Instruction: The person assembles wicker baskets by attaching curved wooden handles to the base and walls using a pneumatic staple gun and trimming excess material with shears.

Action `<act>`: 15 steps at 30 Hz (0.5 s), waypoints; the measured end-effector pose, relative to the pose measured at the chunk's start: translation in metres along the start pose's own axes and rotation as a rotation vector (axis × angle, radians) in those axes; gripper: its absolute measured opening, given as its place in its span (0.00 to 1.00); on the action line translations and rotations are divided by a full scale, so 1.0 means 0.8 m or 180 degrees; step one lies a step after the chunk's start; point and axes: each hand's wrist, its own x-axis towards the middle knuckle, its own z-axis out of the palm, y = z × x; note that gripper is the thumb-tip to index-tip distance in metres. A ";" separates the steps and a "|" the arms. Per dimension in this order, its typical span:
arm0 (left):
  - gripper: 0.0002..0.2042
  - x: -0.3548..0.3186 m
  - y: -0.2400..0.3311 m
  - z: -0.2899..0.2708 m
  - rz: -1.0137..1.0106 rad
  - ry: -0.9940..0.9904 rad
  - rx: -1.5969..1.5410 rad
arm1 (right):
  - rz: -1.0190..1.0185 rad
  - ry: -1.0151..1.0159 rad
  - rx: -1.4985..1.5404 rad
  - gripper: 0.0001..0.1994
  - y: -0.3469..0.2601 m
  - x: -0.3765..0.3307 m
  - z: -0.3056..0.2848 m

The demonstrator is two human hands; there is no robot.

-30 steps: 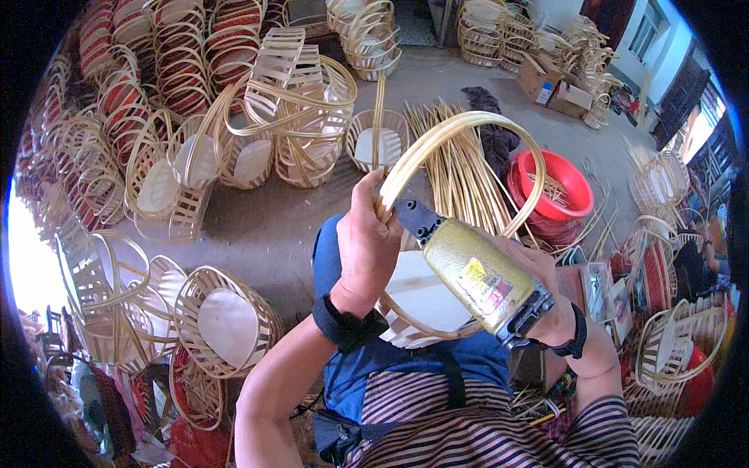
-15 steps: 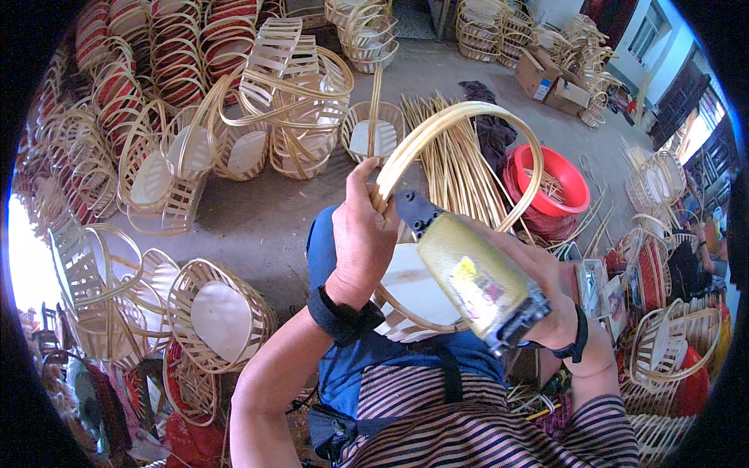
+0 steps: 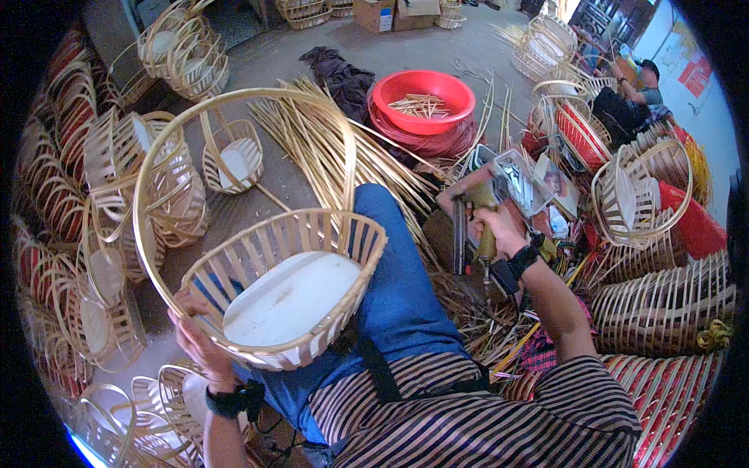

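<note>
A woven bamboo basket (image 3: 300,349) with a white oval bottom board (image 3: 292,300) rests tilted over my lap. Its tall hoop handle (image 3: 139,195) arches up at the left. My left hand (image 3: 201,339) is closed on the basket's left end, where rim and handle meet. Out to the right, my right hand (image 3: 503,232) wraps round the grip of a staple gun (image 3: 485,243), held apart from the basket beside a clear plastic box (image 3: 521,181). The palm side of that hand is hidden.
A red basin (image 3: 425,97) with short sticks sits ahead, near a fan of long bamboo strips (image 3: 328,148) on the floor. Stacked baskets (image 3: 148,187) crowd the left, more baskets (image 3: 624,195) the right. Another person (image 3: 636,93) sits at the far right. Cardboard boxes (image 3: 394,15) stand far back.
My right hand has carried the staple gun away from the handle, out to the right. My left hand has moved down and left with the basket, and the view has turned right.
</note>
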 end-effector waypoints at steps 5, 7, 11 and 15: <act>0.15 0.049 0.043 0.008 -0.0504 -0.0025 0.0081 | 0.0347 0.0396 0.0679 0.09 0.080 0.014 -0.076; 0.14 0.070 0.058 0.011 -0.0737 -0.0032 -0.0023 | 0.0341 0.0400 0.0739 0.10 0.089 0.016 -0.077; 0.13 0.092 0.038 0.048 -0.0782 -0.0139 0.1024 | 0.0078 0.1122 -0.1093 0.14 0.118 0.027 -0.122; 0.21 0.079 0.037 0.080 -0.0679 -0.0370 0.2030 | -0.0296 0.2011 -0.3353 0.19 0.121 0.002 -0.153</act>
